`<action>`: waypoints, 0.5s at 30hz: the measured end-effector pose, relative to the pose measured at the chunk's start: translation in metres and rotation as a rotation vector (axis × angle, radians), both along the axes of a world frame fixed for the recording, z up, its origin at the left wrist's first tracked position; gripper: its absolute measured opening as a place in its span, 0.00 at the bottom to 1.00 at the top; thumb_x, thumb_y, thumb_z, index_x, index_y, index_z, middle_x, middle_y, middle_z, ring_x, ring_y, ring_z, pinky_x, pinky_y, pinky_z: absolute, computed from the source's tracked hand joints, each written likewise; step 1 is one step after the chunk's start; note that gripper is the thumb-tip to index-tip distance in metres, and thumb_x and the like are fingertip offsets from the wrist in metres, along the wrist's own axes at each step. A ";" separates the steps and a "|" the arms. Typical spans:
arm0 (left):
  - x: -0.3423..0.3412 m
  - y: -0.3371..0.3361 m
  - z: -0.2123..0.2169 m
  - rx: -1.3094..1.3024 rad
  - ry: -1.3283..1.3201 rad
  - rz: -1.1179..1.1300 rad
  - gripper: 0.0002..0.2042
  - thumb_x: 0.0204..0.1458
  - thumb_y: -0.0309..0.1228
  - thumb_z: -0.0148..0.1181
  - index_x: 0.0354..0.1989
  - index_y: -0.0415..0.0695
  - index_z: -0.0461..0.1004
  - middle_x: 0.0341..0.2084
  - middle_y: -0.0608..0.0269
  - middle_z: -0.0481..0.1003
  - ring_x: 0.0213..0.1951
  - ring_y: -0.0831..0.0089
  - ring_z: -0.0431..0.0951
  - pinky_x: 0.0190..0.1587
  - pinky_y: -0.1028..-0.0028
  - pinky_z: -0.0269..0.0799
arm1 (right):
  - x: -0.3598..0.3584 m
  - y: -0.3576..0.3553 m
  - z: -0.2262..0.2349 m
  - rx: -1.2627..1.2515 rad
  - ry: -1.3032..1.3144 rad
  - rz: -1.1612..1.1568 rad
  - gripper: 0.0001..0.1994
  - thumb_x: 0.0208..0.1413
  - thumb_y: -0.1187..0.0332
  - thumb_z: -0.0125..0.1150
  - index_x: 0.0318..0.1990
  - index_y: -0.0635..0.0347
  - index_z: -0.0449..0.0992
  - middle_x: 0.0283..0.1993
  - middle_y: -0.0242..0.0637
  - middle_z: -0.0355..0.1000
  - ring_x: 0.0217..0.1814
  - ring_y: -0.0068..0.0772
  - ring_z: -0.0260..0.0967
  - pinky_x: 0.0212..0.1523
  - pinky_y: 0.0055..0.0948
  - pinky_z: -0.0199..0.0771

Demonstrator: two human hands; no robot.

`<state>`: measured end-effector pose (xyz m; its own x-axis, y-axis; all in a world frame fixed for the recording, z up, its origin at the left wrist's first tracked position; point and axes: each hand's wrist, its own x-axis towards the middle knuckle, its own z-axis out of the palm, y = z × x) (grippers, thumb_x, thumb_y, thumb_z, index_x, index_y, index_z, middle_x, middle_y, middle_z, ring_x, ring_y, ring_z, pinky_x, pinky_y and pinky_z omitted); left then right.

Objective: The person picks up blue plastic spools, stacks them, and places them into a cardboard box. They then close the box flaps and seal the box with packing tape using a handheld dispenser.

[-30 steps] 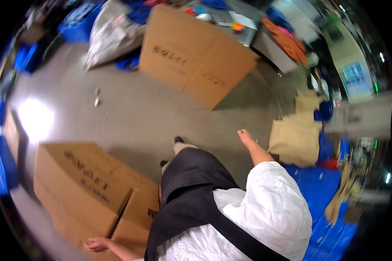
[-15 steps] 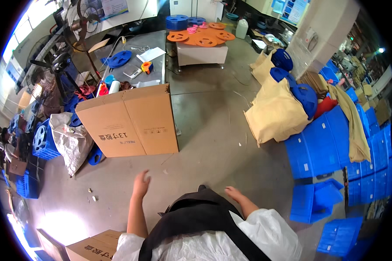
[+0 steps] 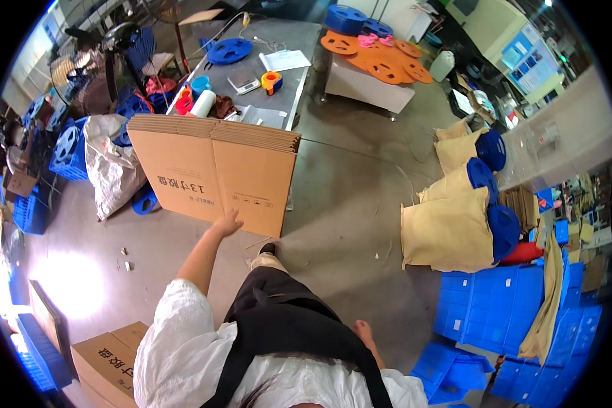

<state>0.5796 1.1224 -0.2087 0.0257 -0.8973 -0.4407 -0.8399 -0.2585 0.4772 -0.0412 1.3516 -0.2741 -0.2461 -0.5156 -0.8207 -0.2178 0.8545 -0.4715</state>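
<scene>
My left hand reaches forward with nothing in it, its fingers apart. Just beyond it a stack of flattened cardboard boxes stands on edge, leaning against the near end of a grey worktable. The fingers overlap the lower part of the front sheet in the picture; whether they touch it I cannot tell. My right hand hangs low at my side, loosely open and holding nothing that I can see.
On the worktable lie a blue reel disc, a tape roll and a small scale. Orange discs top a low stand. Yellowish sacks and blue crates line the right. A carton sits behind at left.
I have stepped forward toward the flattened boxes and turned somewhat left. My left hand has moved out toward the stack, while my right hand has dropped back beside my body.
</scene>
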 end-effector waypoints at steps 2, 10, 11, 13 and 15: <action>0.032 -0.049 0.000 0.029 -0.108 0.057 0.35 0.53 0.42 0.54 0.65 0.36 0.50 0.66 0.43 0.46 0.67 0.51 0.49 0.66 0.63 0.51 | 0.062 -0.022 0.043 0.043 0.101 0.353 0.19 0.59 0.57 0.52 0.53 0.56 0.71 0.42 0.36 0.74 0.41 0.32 0.70 0.40 0.32 0.71; 0.092 -0.212 -0.013 0.002 -0.519 0.171 0.36 0.54 0.33 0.47 0.70 0.44 0.37 0.71 0.58 0.36 0.71 0.63 0.35 0.70 0.62 0.36 | 0.177 -0.143 0.124 -0.100 0.167 0.577 0.21 0.60 0.57 0.51 0.57 0.57 0.67 0.54 0.41 0.71 0.57 0.37 0.68 0.56 0.32 0.66; 0.094 -0.222 -0.013 0.016 -0.505 0.152 0.36 0.54 0.30 0.46 0.70 0.44 0.37 0.71 0.60 0.36 0.71 0.64 0.35 0.70 0.62 0.35 | 0.188 -0.155 0.130 -0.139 0.150 0.434 0.20 0.61 0.59 0.51 0.57 0.58 0.67 0.54 0.39 0.71 0.56 0.34 0.68 0.56 0.30 0.66; 0.133 -0.209 -0.041 -0.225 -0.483 0.179 0.35 0.51 0.25 0.44 0.69 0.43 0.41 0.70 0.59 0.41 0.71 0.65 0.37 0.70 0.63 0.35 | 0.216 -0.187 0.132 -0.168 0.047 0.423 0.20 0.61 0.59 0.51 0.57 0.58 0.67 0.55 0.40 0.70 0.57 0.34 0.68 0.56 0.31 0.65; 0.095 -0.202 -0.031 -0.436 -0.429 0.054 0.31 0.48 0.20 0.42 0.65 0.40 0.52 0.66 0.56 0.53 0.68 0.63 0.49 0.69 0.67 0.42 | 0.201 -0.175 0.140 -0.153 0.089 0.390 0.21 0.61 0.58 0.51 0.58 0.57 0.66 0.55 0.41 0.70 0.57 0.35 0.68 0.56 0.31 0.65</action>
<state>0.6747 0.9205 -0.2399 0.1700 -0.9851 0.0264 -0.9717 -0.1631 0.1708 0.1598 1.1766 -0.1340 -0.0746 -0.6983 -0.7119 -0.5561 0.6217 -0.5515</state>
